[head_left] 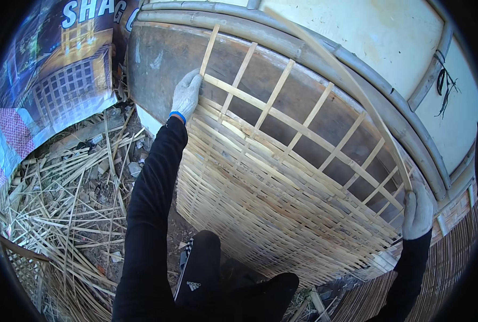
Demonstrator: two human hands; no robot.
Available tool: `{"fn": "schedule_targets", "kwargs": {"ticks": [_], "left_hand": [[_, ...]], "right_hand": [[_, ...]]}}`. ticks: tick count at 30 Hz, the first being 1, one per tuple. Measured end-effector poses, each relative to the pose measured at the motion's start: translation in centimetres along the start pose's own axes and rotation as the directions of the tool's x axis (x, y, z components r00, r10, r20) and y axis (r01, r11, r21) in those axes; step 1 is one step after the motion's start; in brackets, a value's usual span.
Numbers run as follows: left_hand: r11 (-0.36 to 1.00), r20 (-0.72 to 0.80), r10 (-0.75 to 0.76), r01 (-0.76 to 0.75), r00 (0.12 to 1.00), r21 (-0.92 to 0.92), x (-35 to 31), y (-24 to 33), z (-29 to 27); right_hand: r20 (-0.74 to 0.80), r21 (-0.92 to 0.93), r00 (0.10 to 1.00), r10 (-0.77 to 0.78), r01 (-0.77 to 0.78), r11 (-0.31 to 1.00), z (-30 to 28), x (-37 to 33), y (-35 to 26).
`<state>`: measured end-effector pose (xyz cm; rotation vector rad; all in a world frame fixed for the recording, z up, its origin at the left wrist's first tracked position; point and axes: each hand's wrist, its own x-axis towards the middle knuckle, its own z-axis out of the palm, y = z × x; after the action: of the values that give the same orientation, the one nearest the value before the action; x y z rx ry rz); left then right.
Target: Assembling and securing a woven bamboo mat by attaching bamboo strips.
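A woven bamboo panel (260, 198) leans against a dark board in front of me, its lower part closely woven. Bare upright slats stick up from its top, crossed by a single thin bamboo strip (303, 129). My left hand (187, 95), in a pale work glove with a blue cuff, closes on that strip's left end beside the leftmost upright. At the panel's right edge my gloved right hand (418, 213) is closed round a long, loose bamboo strip (372, 110). This second strip rises from the hand and curves up to the left, over the board. The right fingertips are partly hidden.
Cut bamboo strips (70, 214) litter the ground at left, among stones and scraps. A printed banner (70, 80) hangs at upper left. Bamboo poles (303, 51) run above the dark board (161, 56). A brown slatted mat (437, 273) lies at lower right.
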<state>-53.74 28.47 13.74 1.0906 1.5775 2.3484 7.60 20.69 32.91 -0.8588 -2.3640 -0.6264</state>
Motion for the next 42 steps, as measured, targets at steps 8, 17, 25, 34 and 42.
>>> {"fn": "schedule_targets", "kwargs": {"ticks": [8, 17, 25, 34, 42], "left_hand": [[1.0, 0.005, -0.003, 0.003, 1.0, 0.023, -0.7, 3.3, -4.4], [1.0, -0.063, -0.009, 0.007, 0.998, -0.022, -1.0, 4.5, -7.9], [0.999, -0.012, -0.036, 0.036, 0.999, 0.008, -2.1, 5.7, -11.5], [0.993, -0.019, 0.102, -0.103, 0.995, -0.052, 2.3, 1.6, -13.4], [0.973, -0.173, 0.153, -0.178, 0.973, -0.144, 2.9, 7.9, -10.0]], "right_hand": [[-0.056, 0.035, 0.976, -0.212, 0.214, 0.976, 0.7, 16.1, -0.5], [-0.027, -0.071, 0.879, -0.476, 0.473, 0.878, 1.3, 26.3, -5.6], [-0.096, -0.252, 0.884, -0.457, 0.423, 0.87, 0.3, 27.8, -8.3], [0.035, -0.311, 0.876, -0.48, 0.466, 0.828, 0.5, 25.8, -8.5], [-0.015, -0.424, 0.799, -0.601, 0.539, 0.727, -3.9, 25.4, -10.4]]}}
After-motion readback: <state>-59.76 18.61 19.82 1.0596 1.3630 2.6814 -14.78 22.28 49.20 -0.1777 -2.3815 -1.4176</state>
